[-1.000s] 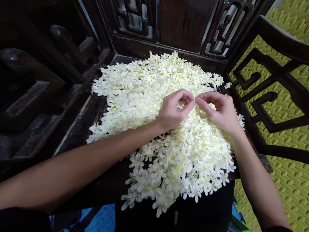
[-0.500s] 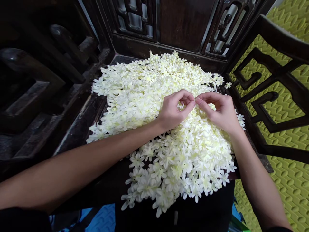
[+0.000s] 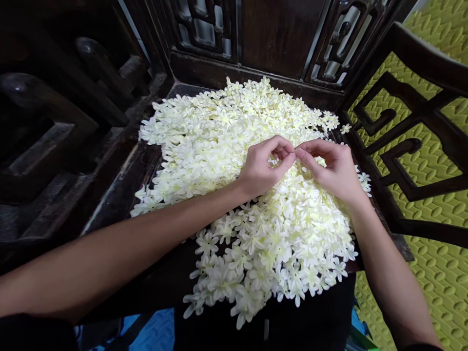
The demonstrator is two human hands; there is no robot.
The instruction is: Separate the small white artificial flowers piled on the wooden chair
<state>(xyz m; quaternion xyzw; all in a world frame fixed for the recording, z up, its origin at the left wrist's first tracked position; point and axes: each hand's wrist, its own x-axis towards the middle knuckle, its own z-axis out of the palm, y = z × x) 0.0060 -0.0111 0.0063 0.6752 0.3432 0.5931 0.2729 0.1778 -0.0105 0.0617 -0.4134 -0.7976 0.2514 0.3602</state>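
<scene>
The flowers point(image 3: 234, 161) heaped on the seat look like thin cloth or soft plastic petals, creamy white with a pale yellow tinge at the centres, matt and slightly crinkled. The chair point(image 3: 120, 195) under them is dark wood, almost black, its seat worn and dull with scuffed lighter streaks along the edge, while the carved backrest point(image 3: 278, 39) and the armrest fretwork point(image 3: 409, 146) carry a smoother, faintly glossy lacquer. The floor mat point(image 3: 431, 273) beside it is yellow-green foam, matt, embossed with a repeated leaf-like pattern. A blue mat point(image 3: 157, 331) below shows a similar embossed texture.
</scene>
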